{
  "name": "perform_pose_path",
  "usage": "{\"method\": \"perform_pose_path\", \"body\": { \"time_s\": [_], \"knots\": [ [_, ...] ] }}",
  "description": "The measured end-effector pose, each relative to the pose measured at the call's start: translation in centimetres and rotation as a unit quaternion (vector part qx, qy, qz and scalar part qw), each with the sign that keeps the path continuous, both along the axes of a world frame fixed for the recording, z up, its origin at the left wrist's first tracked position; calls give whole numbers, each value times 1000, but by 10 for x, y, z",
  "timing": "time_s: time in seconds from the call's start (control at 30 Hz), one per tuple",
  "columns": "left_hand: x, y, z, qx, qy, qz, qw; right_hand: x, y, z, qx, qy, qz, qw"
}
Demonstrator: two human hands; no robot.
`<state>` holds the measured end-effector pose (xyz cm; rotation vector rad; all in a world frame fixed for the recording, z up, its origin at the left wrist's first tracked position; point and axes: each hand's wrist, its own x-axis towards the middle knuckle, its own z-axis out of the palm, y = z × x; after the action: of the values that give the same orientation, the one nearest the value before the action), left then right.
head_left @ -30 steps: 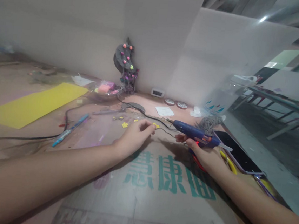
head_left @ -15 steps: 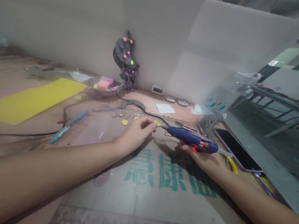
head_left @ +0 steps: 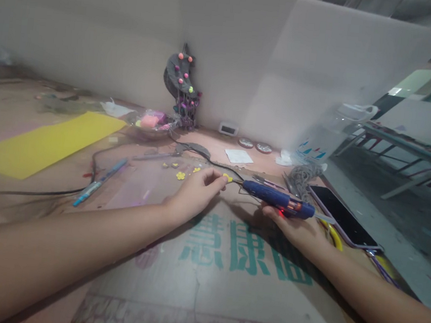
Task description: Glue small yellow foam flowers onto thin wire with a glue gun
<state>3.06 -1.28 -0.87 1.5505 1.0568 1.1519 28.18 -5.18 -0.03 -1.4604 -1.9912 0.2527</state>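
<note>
Between the thumb and fingers of my left hand [head_left: 199, 188] is a small yellow flower [head_left: 227, 178], held just above the board. My right hand [head_left: 296, 227] is wrapped round a blue hot glue gun [head_left: 273, 195], its red light glowing and a clear glue stick [head_left: 326, 219] poking out of the back. The gun points left, and its nozzle is right at the flower; whether the two touch I cannot tell. Several more yellow flower pieces, among them a whole flower [head_left: 180, 176], lie on the board beyond my left hand.
Left lie a yellow sheet [head_left: 49, 143], a blue pen [head_left: 101, 181] and a black cord [head_left: 33, 195]. Behind stand a bowl of pink pieces [head_left: 153, 127] and a grey moon ornament [head_left: 178, 74]. Right are a phone [head_left: 343, 217], grey yarn [head_left: 303, 177], yellow-handled scissors [head_left: 334, 236] and a clear bottle [head_left: 325, 131].
Both hands stay almost in place, still holding the flower and the glue gun. The view has shifted very slightly, and a little more of the flower shows at the nozzle.
</note>
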Motion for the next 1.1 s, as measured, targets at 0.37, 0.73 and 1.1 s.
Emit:
{"method": "perform_pose_path", "body": {
  "time_s": [0.37, 0.73, 1.1],
  "knots": [
    [0, 1, -1, -6, -9, 0, 1000, -2, 2, -1, -11, -13, -18, 1000],
    [0, 2, -2, -9, -11, -3, 1000, -22, -3, 16, -31, 32, 23, 999],
    [0, 1, -1, -5, -6, -6, 1000, -23, -3, 14, -28, 44, 19, 998]
  ]
}}
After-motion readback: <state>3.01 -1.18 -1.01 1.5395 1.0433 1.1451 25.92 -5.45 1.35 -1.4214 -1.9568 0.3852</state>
